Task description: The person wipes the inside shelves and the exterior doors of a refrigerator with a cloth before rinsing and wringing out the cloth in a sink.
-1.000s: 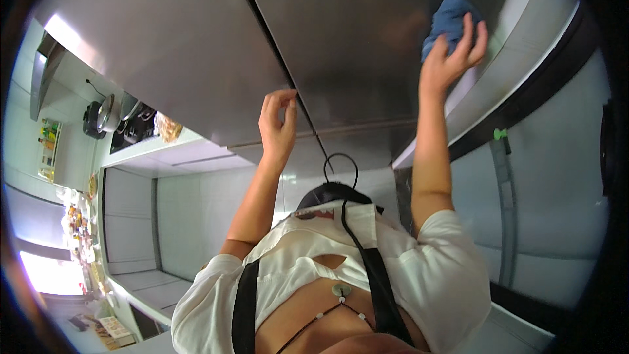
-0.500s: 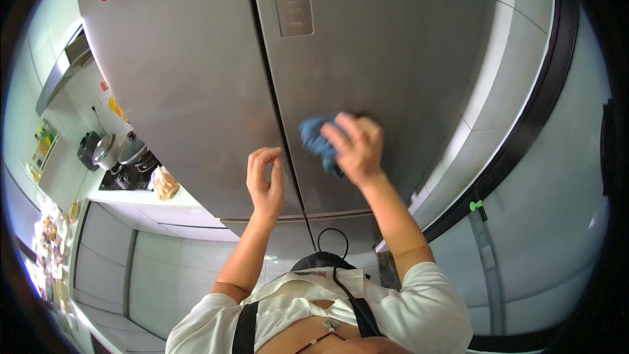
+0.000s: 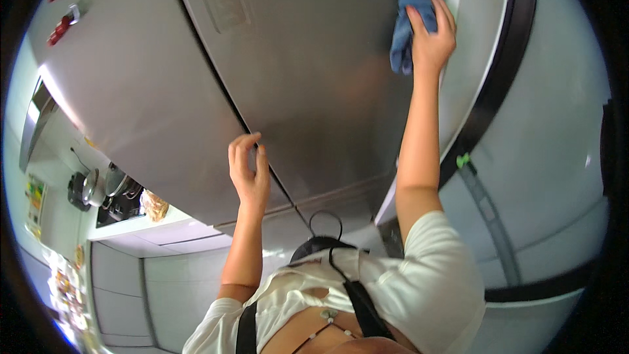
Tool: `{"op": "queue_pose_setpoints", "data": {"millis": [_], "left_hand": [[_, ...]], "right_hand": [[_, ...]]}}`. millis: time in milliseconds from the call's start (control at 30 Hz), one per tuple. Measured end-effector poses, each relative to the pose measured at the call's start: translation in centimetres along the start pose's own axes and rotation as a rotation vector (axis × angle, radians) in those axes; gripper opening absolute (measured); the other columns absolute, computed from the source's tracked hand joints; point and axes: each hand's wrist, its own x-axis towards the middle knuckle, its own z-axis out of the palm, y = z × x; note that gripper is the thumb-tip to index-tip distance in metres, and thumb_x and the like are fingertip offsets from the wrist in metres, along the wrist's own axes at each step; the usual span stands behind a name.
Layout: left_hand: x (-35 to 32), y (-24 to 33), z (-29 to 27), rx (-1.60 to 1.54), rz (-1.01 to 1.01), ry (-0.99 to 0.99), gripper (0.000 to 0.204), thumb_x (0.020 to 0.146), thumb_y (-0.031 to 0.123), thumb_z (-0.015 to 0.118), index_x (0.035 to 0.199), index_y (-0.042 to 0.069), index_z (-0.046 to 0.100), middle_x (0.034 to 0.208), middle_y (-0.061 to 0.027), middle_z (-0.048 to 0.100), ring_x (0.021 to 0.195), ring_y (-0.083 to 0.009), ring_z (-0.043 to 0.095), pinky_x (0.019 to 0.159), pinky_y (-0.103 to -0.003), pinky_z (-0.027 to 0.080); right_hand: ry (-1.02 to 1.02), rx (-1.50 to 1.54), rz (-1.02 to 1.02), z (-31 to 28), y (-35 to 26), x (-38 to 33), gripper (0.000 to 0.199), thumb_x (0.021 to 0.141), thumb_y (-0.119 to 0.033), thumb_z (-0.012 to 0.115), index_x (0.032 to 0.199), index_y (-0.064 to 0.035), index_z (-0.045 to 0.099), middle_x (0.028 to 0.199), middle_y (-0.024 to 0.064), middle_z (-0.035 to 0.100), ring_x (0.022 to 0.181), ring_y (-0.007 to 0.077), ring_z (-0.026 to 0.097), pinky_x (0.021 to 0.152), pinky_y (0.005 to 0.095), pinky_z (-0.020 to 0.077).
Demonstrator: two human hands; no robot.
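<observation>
Blue cloth point(image 3: 407, 23) is pressed flat vs. the right door point(image 3: 314, 85) of a steel fridge, near that door's upper right edge. Right hand point(image 3: 432, 39) pins it w/ spread fingers and palm; grip = grasping the cloth against the metal, arm stretched up. Left hand point(image 3: 249, 170) is released, fingers loosely curled, holding nothing, resting at or just off the seam between the 2 doors, low on the fridge; can't tell if it touches.

Progress, as a judgement: wiping looks mid-way. Cloth is at the right door's top right area; no streaks or dirt show on the steel, so can't tell which parts are done. Left door point(image 3: 131, 92) w/ red magnets point(image 3: 62, 26) near its top shows no cloth contact now.

Further out: counter point(image 3: 151, 226) at lower left w/ pots point(image 3: 108, 187), white cabinets below.
</observation>
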Motion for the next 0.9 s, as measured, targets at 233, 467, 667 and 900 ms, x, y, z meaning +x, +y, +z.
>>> {"op": "queue_pose_setpoints", "data": {"millis": [233,467,667,900], "left_hand": [[-2.6,-1.6,2.0,0.012,-0.046,-0.088,0.018,0.08,0.0,0.056,0.098,0.003,0.058,0.097,-0.0116,0.055,0.089,-0.022,0.053,0.077,-0.03,0.044],[-7.3,-3.3,4.2,0.06,-0.088,-0.275,0.016,0.079,0.001,0.057,0.095,0.002,0.058,0.095,-0.0125,0.056,0.09,-0.0273,0.055,0.079,-0.034,0.044],[-9.2,-3.5,3.9,0.045,-0.207,-0.379,0.013,0.08,0.001,0.054,0.093,0.002,0.058,0.089,-0.0115,0.057,0.081,-0.0252,0.056,0.072,-0.033,0.045],[-11.2,-5.2,2.0,-0.004,-0.354,-0.378,0.011,0.081,0.003,0.054,0.091,0.001,0.058,0.085,-0.0103,0.056,0.073,-0.0179,0.057,0.067,-0.028,0.046]], "right_hand": [[-0.147,-0.153,0.069,-4.5,1.0,-10.9,0.049,0.061,-0.023,0.076,0.104,-0.0052,0.061,0.11,0.0096,0.059,0.096,0.0307,0.051,0.085,0.0393,0.0388],[-0.422,-0.283,0.56,-15.8,0.8,-30.9,0.059,0.064,-0.011,0.072,0.119,-0.0046,0.05,0.117,0.0156,0.053,0.108,0.0354,0.047,0.094,0.0419,0.0351],[-0.623,-0.35,1.068,-22.3,3.9,-40.5,0.06,0.068,-0.018,0.07,0.121,-0.0041,0.049,0.121,0.0203,0.05,0.111,0.0345,0.048,0.092,0.0363,0.0389],[-0.437,-0.428,1.041,-22.2,4.8,-37.4,0.052,0.07,-0.007,0.068,0.119,-0.0035,0.05,0.115,0.0183,0.047,0.107,0.0341,0.045,0.093,0.0399,0.0353]]}}
